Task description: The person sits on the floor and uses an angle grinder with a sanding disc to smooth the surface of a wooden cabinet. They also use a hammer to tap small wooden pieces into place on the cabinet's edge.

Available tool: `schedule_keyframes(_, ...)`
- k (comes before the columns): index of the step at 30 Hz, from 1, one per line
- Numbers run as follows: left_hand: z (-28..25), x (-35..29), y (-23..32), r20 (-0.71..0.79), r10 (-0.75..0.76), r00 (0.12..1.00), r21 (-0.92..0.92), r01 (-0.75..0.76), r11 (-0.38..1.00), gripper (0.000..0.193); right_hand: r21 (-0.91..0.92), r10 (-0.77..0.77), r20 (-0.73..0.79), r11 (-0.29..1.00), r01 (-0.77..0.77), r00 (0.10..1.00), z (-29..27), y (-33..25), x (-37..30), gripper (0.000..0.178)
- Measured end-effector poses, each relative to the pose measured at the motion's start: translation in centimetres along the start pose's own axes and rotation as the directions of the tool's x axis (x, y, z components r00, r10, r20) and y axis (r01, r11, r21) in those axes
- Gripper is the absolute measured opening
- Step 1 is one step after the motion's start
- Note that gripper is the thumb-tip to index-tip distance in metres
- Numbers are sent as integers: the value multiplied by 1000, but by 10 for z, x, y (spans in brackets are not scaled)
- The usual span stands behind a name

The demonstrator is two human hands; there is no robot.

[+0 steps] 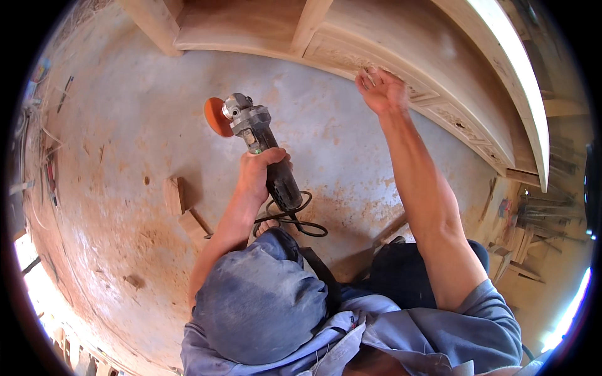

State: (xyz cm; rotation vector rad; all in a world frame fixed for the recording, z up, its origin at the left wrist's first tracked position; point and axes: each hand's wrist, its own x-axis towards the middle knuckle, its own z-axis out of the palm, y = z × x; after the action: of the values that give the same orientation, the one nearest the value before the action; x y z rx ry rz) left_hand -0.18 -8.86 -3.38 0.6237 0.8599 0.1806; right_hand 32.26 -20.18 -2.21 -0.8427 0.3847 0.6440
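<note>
My left hand [258, 172] is wrapped round the dark body of an angle grinder [282, 185], held above the floor over my knee. Its metal head points away from me and carries an orange disc [217, 117] on the left side. A black cord [307, 229] loops from the grinder's rear end. Up to the right, my right hand [384, 93] is open, palm partly turned up, with its fingers spread at the carved front rail [461, 125] of a pale wooden furniture piece [401, 37]. Whether the fingertips touch the carving is hard to tell.
Two small wood blocks [174, 195] lie on the dusty concrete floor [125, 156] left of my arm. Red-handled pliers or a similar tool [51, 178] and loose cables are at the far left. Wood pieces [520, 250] are piled at the right.
</note>
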Motion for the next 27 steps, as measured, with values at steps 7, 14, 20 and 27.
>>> schedule_keyframes(7,6,-7,4,42,1,999,5,-2,1000,20,64,2,-42,998,0,999,-12,-6,9,30)
schedule_keyframes(14,-9,-5,4,237,43,971,42,-54,998,33,-3,-44,-33,999,43,999,-16,12,-39,28)
schedule_keyframes(20,2,-12,13,402,141,905,-20,-145,989,61,-885,371,307,450,120,876,-34,80,-148,45)
schedule_keyframes(27,-20,-11,21,464,53,884,28,-74,997,56,-904,-127,233,336,263,964,-27,27,-81,51)
